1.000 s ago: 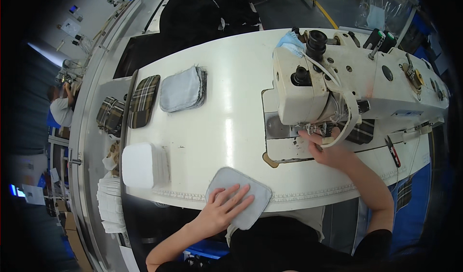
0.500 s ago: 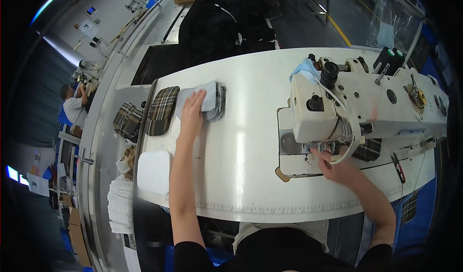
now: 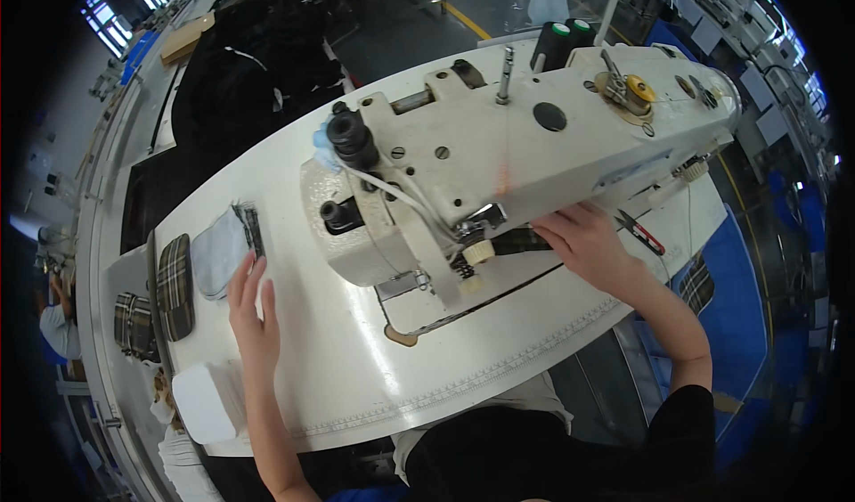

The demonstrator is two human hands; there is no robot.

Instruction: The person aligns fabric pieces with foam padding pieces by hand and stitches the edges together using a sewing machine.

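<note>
My left hand [image 3: 256, 302] has its fingers apart and holds nothing. It hovers by the near right corner of a stack of light grey fabric pieces [image 3: 221, 257] with dark, frayed edges. Left of that stack lies a pile of brown plaid pieces [image 3: 175, 288]. Under the arm of a white sewing machine [image 3: 525, 137], my right hand [image 3: 588, 245] has its fingers closed at the end of a dark plaid fabric piece [image 3: 517, 240]. The machine arm partly hides the fingertips and that piece.
White pads [image 3: 207, 402] lie at the table's left front. Red-handled thread snips [image 3: 643, 233] rest right of my right hand. Black thread cones [image 3: 554, 48] stand behind the machine. More plaid bundles [image 3: 135, 326] sit beyond the table's left edge. Black cloth [image 3: 240, 83] covers the far surface.
The view has swung right. My left hand has drawn back off the grey stack toward me. My right hand has moved from beside the needle to the plaid piece farther right under the arm.
</note>
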